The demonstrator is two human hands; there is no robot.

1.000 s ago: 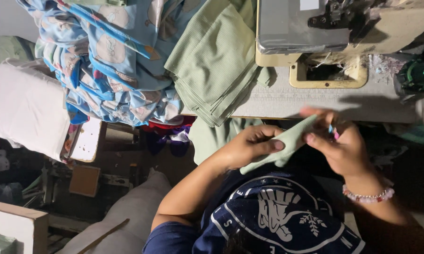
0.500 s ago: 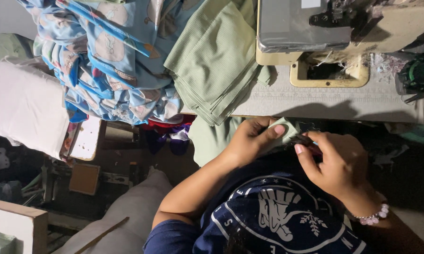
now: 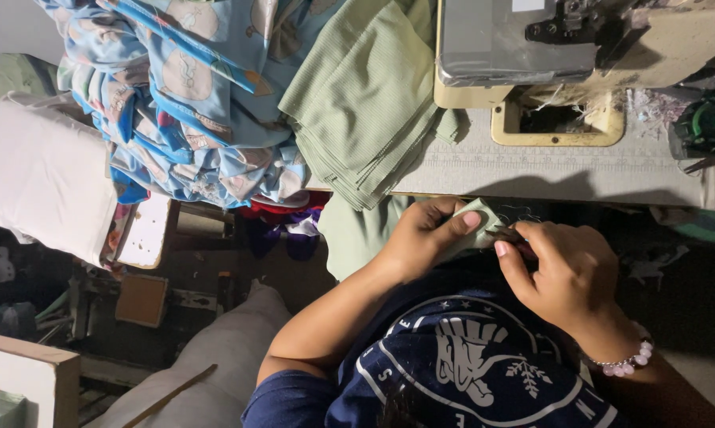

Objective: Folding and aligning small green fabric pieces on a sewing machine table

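Note:
My left hand [image 3: 425, 238] pinches a small pale green fabric piece [image 3: 478, 220] just below the front edge of the sewing table [image 3: 579, 170]. My right hand [image 3: 563, 269] is closed beside it, fingertips touching the same piece and gripping a small dark tool whose shape I cannot make out. A pink bead bracelet [image 3: 627, 362] sits on the right wrist. Both hands hover over my lap and dark blue printed shirt [image 3: 468, 364].
A sewing machine [image 3: 563, 47] stands at the back right of the table. A stack of folded green cloth [image 3: 365, 103] and a heap of blue patterned fabric [image 3: 191, 95] lie to its left. A white bundle [image 3: 40, 182] and pale sacks [image 3: 214, 364] fill the floor at left.
Both hands drew down and inward toward my body with the green piece. The piece, stretched out between them before, is now bunched small between the fingertips.

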